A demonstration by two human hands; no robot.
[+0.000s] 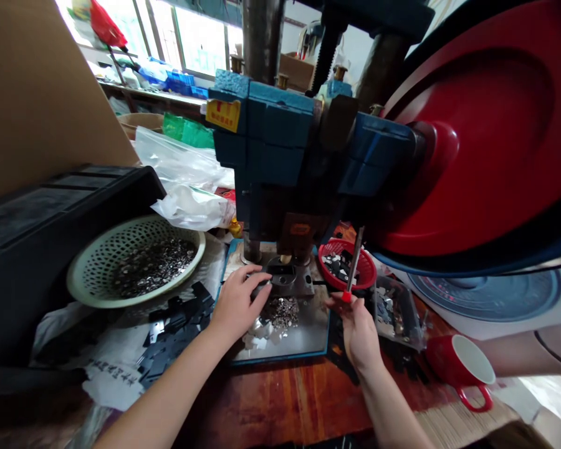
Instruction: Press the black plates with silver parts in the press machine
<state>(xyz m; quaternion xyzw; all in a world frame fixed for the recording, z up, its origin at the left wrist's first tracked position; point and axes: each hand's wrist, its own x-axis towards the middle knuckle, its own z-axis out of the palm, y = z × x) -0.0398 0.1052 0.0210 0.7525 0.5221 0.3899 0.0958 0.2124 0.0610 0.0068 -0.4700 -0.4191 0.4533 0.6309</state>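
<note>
My left hand (242, 299) reaches in at the left edge of the dark metal die (303, 284) of a blue press (280, 134). Its thumb and a fingertip come close together there, with a small glint between them. What they pinch is too small to make out. Just below the die, small shiny metal pieces (283, 313) lie heaped on the steel base plate (308, 337). To the right of the plate, my right hand (359, 330) closes its fingers on the red lower end of a slim metal rod (355, 259), which stands nearly upright.
A pale green basket (86, 284) of small metal pieces sits left, beside dark flat plates (177, 330). At right are a red basket (371, 274), a clear plastic box (418, 333) of parts, and a red mug (449, 362). A large red wheel (490, 137) overhangs the right side.
</note>
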